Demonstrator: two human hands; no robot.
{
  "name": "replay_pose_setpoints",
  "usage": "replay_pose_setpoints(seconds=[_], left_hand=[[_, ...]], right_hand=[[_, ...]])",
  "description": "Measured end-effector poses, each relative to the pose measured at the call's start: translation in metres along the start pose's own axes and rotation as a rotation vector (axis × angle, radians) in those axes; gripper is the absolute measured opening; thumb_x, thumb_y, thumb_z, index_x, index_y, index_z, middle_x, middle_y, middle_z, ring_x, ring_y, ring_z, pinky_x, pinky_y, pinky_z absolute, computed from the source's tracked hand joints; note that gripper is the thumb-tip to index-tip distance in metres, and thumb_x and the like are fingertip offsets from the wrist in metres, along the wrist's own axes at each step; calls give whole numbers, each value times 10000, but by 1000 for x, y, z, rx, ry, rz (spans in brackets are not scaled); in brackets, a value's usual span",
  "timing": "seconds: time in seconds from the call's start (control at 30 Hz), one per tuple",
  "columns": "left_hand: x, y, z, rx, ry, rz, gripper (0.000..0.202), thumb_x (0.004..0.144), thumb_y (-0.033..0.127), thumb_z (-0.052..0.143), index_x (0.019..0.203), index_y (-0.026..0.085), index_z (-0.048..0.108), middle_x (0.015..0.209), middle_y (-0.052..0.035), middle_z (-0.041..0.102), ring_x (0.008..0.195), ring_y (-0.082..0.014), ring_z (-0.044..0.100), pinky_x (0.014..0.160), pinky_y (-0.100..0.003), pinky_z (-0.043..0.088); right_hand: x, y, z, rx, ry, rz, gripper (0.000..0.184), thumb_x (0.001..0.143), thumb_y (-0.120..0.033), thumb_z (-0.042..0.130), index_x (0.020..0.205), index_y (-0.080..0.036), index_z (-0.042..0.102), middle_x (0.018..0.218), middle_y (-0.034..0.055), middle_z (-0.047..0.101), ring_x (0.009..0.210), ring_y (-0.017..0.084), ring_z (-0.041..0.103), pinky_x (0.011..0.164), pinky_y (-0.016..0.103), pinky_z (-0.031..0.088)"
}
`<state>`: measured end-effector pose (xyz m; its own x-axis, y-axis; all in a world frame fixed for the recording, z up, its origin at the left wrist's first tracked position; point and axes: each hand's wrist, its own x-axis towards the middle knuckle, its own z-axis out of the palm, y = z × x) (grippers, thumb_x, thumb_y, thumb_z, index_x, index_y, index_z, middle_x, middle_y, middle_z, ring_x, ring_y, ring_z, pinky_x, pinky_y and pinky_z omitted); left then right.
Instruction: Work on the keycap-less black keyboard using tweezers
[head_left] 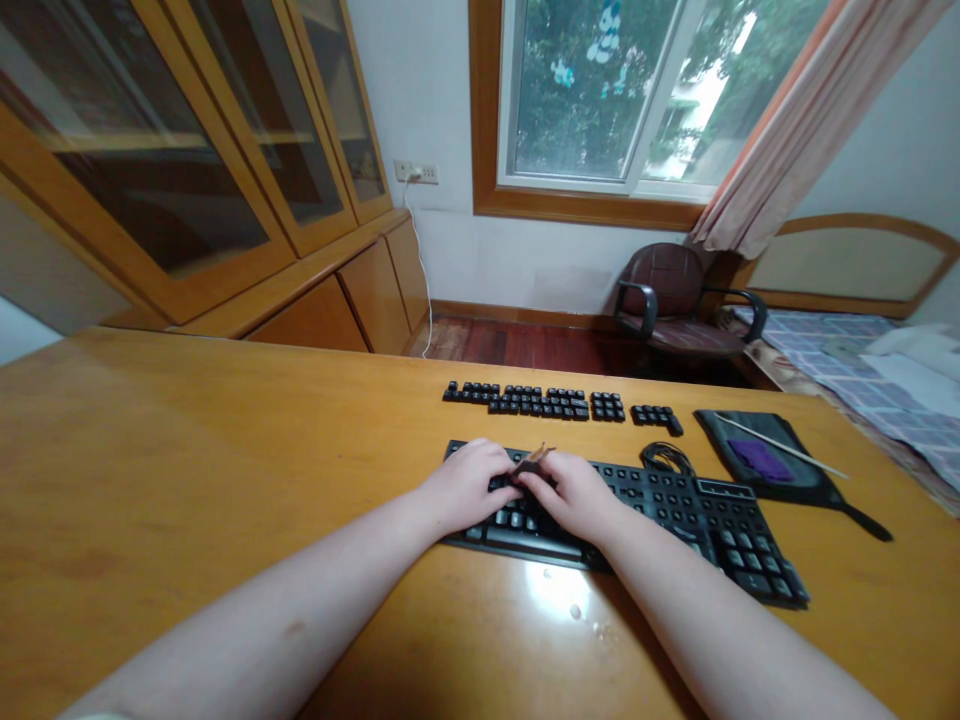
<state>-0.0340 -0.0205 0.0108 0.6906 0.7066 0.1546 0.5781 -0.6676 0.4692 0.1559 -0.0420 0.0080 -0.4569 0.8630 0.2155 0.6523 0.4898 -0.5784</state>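
A: What sits between the person's hands?

B: A small brown tool (534, 460), thin and short. It lies over the left half of a long black computer keyboard (675, 510), which rests on the glossy yellow wooden counter (187, 450).

A: Which way does it point?

B: Its long axis slants, with the far tip raised and turned right, away from the person. The keyboard runs across the person, and its right end is angled nearer to them.

A: And the grip?

B: The left hand (469, 485) and right hand (574, 495) meet at the tool's lower end, fingers curled down over the keys. The knuckles hide the fingertips, so which grip actually pinches it cannot be told.

A: What lies around?

B: Just beyond the keyboard are rows of loose black keycaps (540, 402), set out in groups on the counter. A coiled black cable (666, 458) touches the keyboard's far edge. To the right lies a flat black mat (780, 480) carrying a folded purple cloth (759, 460) and a thin pale stick (780, 445) laid diagonally.

A: Further out?

B: A dark red armchair (675, 300) stands under a wood-framed window (600, 90). Glass-fronted wooden cabinets (187, 180) are on the left, and a bed with a checked cover (862, 370) is on the right.
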Motion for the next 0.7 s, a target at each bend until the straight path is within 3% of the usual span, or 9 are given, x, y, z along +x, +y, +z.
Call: replay_pose_setpoints(seconds=[0.33,0.7], left_hand=[[2,0,2,7,0,44,184,846,317,529,813,177,643,812,-37,641,806,-169,546,766,-300,410],[1,1,5,19,34,29,218,858,352,514,862,184,652,867,-34,660,844,-170,563,796,-285,426]], right_hand=[[-4,0,3,-79,29,-29,233,883,-285,458,729,-181,598,705,50,652,656,162,600,608,255,441],[-5,-2,-1,25,107,6,216,880,-282,456,760,-190,610,726,45,665,666,162,614,619,257,458]])
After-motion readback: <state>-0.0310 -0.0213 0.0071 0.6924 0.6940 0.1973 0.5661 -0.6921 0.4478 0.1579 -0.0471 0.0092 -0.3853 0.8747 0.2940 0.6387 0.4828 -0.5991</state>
